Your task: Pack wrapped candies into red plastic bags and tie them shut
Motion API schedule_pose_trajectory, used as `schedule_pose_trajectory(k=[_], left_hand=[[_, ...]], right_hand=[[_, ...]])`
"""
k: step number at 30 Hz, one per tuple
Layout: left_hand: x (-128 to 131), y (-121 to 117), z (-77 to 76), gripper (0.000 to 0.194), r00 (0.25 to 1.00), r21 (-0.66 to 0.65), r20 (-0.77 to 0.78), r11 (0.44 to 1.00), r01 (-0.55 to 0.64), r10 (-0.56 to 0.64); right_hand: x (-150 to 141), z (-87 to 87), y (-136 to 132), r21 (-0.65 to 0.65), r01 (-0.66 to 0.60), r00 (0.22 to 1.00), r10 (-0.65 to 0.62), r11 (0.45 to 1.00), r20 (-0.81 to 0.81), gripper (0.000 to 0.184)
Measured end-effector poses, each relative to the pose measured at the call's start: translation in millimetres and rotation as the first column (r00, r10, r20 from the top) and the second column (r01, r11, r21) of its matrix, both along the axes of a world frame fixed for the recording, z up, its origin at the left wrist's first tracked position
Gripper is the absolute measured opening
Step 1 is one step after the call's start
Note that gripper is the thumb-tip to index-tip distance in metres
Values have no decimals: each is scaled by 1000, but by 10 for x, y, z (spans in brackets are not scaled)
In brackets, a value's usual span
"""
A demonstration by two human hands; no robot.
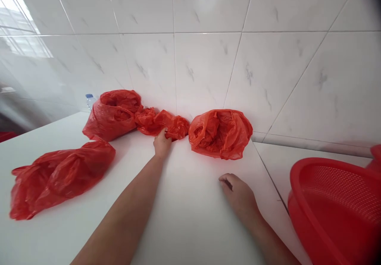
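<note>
Several red plastic bags lie on a white counter against a tiled wall. My left hand reaches far forward and its fingers are closed on the edge of a small crumpled red bag at the wall. To its right sits a fuller red bag, untouched. My right hand rests on the counter below that bag, fingers curled under, holding nothing that shows. A big red bag stands at the back left, and another lies flat near the left edge.
A red perforated basin sits at the right edge of the counter. A clear bottle with a blue cap stands behind the back-left bag. White marbled tiles cover the wall close behind the bags.
</note>
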State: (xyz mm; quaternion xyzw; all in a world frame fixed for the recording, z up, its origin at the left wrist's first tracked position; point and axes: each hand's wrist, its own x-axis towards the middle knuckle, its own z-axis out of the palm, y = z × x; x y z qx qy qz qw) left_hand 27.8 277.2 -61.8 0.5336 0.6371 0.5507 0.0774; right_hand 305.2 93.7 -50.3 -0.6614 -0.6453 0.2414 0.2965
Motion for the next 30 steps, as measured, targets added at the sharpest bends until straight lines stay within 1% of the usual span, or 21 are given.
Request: schedule_pose_trajectory(k=[2, 4, 8, 11, 13, 15, 17, 18, 19, 20, 22, 23, 24, 25, 27, 29, 30], left_hand=[[-4, -50, 1, 27, 999, 3, 45, 1000, 2, -3], [-14, -148, 3, 18, 994, 25, 106, 999, -30, 27], [-75, -454, -1, 15, 974, 49, 207, 994, -101, 89], [-107, -733, 17, 19, 975, 72, 206, 993, -96, 79], [-85, -933, 52, 18, 985, 103, 167, 993, -66, 48], [-13, -1149, 96, 12, 995, 129, 100, 992, -11, -2], [107, -1385, 137, 9, 996, 132, 20, 988, 85, -88], [182, -1512, 153, 11, 987, 121, -26, 980, 160, -157], [264, -1642, 166, 12, 967, 106, -75, 963, 249, -242], [349, -1775, 177, 14, 930, 87, -131, 931, 355, -343], [520, -2039, 197, 13, 795, 40, -262, 817, 576, -547], [600, -2162, 208, 14, 717, 5, -311, 754, 657, -623], [672, -2275, 222, 13, 647, -33, -352, 699, 714, -677], [733, -2372, 237, 12, 585, -73, -385, 656, 751, -714], [818, -2508, 264, 12, 481, -154, -431, 587, 795, -763], [846, -2551, 275, 14, 423, -199, -445, 548, 812, -789], [840, -2538, 273, 15, 418, -209, -437, 542, 814, -796]], right_hand=[[7, 5, 1, -5, -4, 1000, 4, 1000, -4, 17], [12, 12, -2, 0, -13, 1000, 13, 1000, -8, 17], [14, 22, -20, 20, -25, 1000, 25, 999, -1, 17], [12, 14, -45, 33, -35, 999, 36, 999, -9, 17], [3, -3, -69, 44, -40, 999, 41, 998, -31, 18], [-19, -24, -107, 61, -40, 998, 44, 997, -53, 21], [-53, -39, -173, 86, -64, 995, 70, 994, -74, 27], [-72, -42, -221, 95, -88, 991, 96, 992, -89, 32], [-91, -40, -278, 103, -119, 985, 130, 988, -114, 37], [-109, -35, -344, 109, -155, 973, 170, 982, -153, 42], [-139, -19, -488, 126, -226, 931, 252, 966, -265, 49], [-150, -11, -556, 136, -251, 903, 282, 958, -325, 52], [-157, -5, -615, 140, -264, 876, 297, 954, -380, 55], [-161, -1, -662, 136, -256, 858, 290, 957, -424, 57], [-155, 0, -708, 109, -185, 855, 215, 977, -472, 55], [-127, 0, -698, 76, -91, 861, 116, 993, -496, 45], [-104, 4, -678, 61, -61, 854, 84, 996, -513, 39]])
